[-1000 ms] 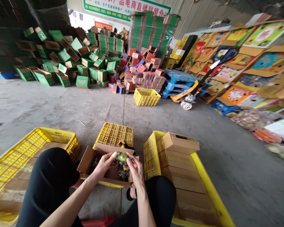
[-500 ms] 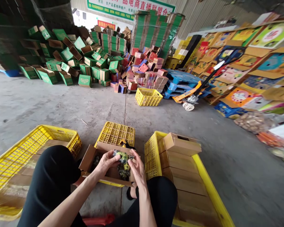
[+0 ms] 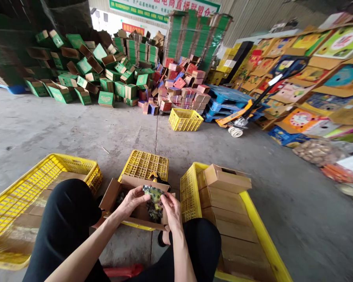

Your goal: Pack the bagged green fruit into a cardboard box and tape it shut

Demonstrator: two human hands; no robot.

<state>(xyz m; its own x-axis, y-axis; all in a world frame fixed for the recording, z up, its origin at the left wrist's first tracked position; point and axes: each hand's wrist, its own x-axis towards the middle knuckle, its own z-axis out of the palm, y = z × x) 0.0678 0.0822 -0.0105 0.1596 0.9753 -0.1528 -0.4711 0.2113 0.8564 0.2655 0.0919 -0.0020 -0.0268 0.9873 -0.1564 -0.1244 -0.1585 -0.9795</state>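
My left hand (image 3: 135, 200) pinches the left edge of a shiny plastic bag (image 3: 154, 196) with yellow-green, roundish things inside; their exact kind is unclear. On the bag's other side, the thumb and fingers of my right hand (image 3: 171, 206) close on its edge. Both hands hold the bag over an open cardboard box (image 3: 109, 196) between my knees. Dark, glossy plastic shows inside the box, partly hidden by my hands. Under the box is a yellow crate (image 3: 144, 163), its slatted face up. A black and yellow tool (image 3: 159, 179), perhaps a tape dispenser, lies behind the box.
A yellow crate (image 3: 90, 166) with flat cartons stands at left. Another crate (image 3: 191, 188) at right holds closed cardboard boxes (image 3: 233, 223). Farther off are a yellow crate (image 3: 186, 119), a pallet jack (image 3: 238, 119), blue pallets (image 3: 223, 98) and heaped green boxes (image 3: 106, 98).
The bag's top edge now looks spread flatter between my hands, and my right fingers have come lower over its edge. The view has shifted slightly.
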